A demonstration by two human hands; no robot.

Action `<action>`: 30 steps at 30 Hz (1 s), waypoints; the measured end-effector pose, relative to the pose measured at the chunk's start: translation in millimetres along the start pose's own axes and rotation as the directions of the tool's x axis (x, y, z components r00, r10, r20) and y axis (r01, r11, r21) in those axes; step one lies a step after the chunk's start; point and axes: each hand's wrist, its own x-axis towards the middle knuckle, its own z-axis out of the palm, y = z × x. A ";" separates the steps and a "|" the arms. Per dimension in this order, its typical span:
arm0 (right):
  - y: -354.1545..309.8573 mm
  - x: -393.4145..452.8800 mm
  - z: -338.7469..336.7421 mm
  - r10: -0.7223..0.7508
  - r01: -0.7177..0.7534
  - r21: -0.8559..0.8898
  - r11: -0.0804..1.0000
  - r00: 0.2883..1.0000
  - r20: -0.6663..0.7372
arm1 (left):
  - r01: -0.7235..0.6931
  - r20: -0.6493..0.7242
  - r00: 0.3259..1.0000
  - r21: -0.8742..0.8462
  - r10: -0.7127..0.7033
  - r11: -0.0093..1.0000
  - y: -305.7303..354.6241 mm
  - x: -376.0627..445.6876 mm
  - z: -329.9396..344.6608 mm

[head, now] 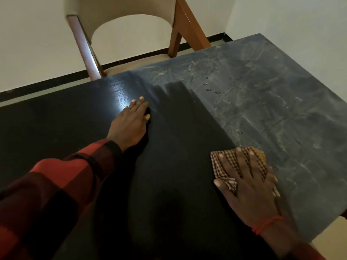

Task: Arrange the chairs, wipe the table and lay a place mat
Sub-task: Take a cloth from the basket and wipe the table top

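Observation:
A black table (178,147) fills the view; its left and middle part looks clean and dark, its right part (272,94) is dusty and smeared. My right hand (247,184) presses flat, fingers spread, on a brown-and-cream checked cloth (223,162) near the table's right side, at the border of the dusty part. My left hand (129,122) rests flat on the clean tabletop further back, holding nothing. A chair (131,21) with a cream padded back and brown wooden legs stands pushed in at the table's far edge. No place mat is in view.
White walls with a black skirting strip (47,85) run behind the table. A few water drops (212,90) lie on the dusty part. The table's right edge (330,203) drops to a pale floor at the lower right.

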 end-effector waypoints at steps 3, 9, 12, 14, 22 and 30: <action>-28.8 54.5 -4.6 -0.088 0.087 -0.005 0.996 0.995 -0.036 | 0.009 -0.023 1.000 -0.002 -0.009 1.000 -12.3 13.8 -3.6; -96.6 171.2 -17.3 -0.215 0.217 0.012 0.976 0.972 -0.092 | 0.021 -0.048 0.999 -0.008 -0.021 1.000 -36.6 39.6 -12.8; -132.7 221.1 -21.2 -0.253 0.257 0.017 0.966 0.960 -0.117 | 0.029 -0.064 0.998 -0.015 -0.029 0.999 -47.4 51.0 -14.7; -153.7 246.5 -23.4 -0.314 0.316 -0.001 0.949 0.942 -0.115 | 0.042 -0.067 0.997 -0.021 -0.044 0.999 -52.9 56.5 -15.6; -149.5 314.7 -33.9 -0.330 0.332 0.006 0.943 0.939 -0.098 | 0.031 -0.021 0.999 0.033 -0.031 0.999 -57.4 76.3 -23.3; -135.8 358.6 -46.1 -0.066 0.068 0.042 0.997 0.996 -0.052 | 0.015 -0.021 1.000 0.044 -0.015 0.999 -82.0 82.9 -38.1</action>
